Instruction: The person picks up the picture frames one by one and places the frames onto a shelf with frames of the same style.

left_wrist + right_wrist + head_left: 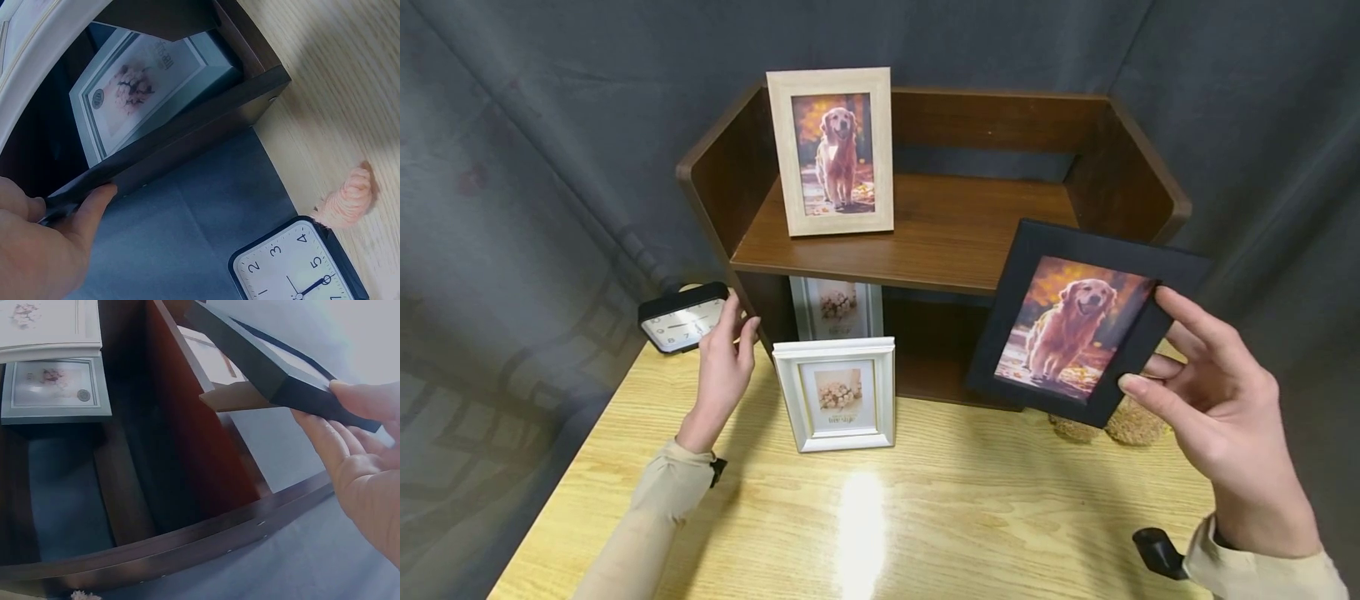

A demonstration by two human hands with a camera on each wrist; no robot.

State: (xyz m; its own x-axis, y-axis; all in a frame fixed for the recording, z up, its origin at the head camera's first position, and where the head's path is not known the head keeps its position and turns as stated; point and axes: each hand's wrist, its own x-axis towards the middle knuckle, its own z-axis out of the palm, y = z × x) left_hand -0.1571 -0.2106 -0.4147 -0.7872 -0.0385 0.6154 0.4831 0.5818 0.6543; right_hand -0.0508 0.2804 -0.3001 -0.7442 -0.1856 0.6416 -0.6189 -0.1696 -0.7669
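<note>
My right hand holds a black picture frame by its right edge, thumb in front and fingers behind. The frame is tilted and raised before the right part of a dark brown shelf; it shows a golden dog. In the right wrist view its brown back stand juts out. My left hand is at the shelf's left side; in the left wrist view thumb and finger pinch the side panel's edge. A black-rimmed clock stands just left of that hand.
A cream frame with a dog picture stands on the upper board, at the left. A white frame stands on the table before a grey-green frame in the lower compartment. Brown fuzzy things lie at the right.
</note>
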